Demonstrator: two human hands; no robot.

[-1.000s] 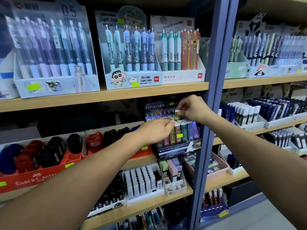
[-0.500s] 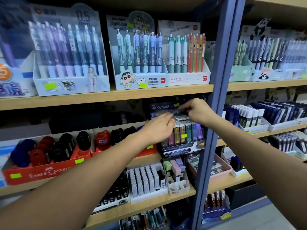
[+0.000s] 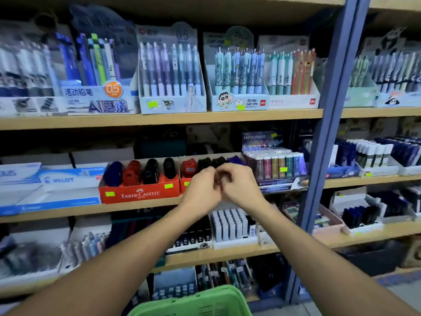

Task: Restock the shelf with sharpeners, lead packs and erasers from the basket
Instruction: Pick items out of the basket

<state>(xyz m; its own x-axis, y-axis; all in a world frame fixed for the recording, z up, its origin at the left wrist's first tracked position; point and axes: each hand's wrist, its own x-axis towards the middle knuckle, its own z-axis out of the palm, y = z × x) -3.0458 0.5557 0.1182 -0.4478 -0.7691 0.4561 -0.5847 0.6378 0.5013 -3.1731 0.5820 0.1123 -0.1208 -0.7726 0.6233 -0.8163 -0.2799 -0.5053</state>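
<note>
Both hands meet in front of the middle shelf (image 3: 141,207). Left hand (image 3: 203,189) and right hand (image 3: 242,187) have fingers curled tight, tips touching; whatever they pinch between them is hidden, can't tell what.

Lead packs (image 3: 275,164) stand upright in the Hi-Polymer display at 2 o'clock from the fingers, long axis vertical; right hand nearer. Sharpeners (image 3: 150,171) sit in the Faber-Castell tray (image 3: 140,193) at 10 o'clock; left hand nearer. Green basket (image 3: 193,303) at 6 o'clock, well below, contents not visible.

Blue shelf upright (image 3: 328,124) stands just right of the lead display; limits right-side approach. White eraser-like blocks (image 3: 230,223) on the shelf below.
</note>
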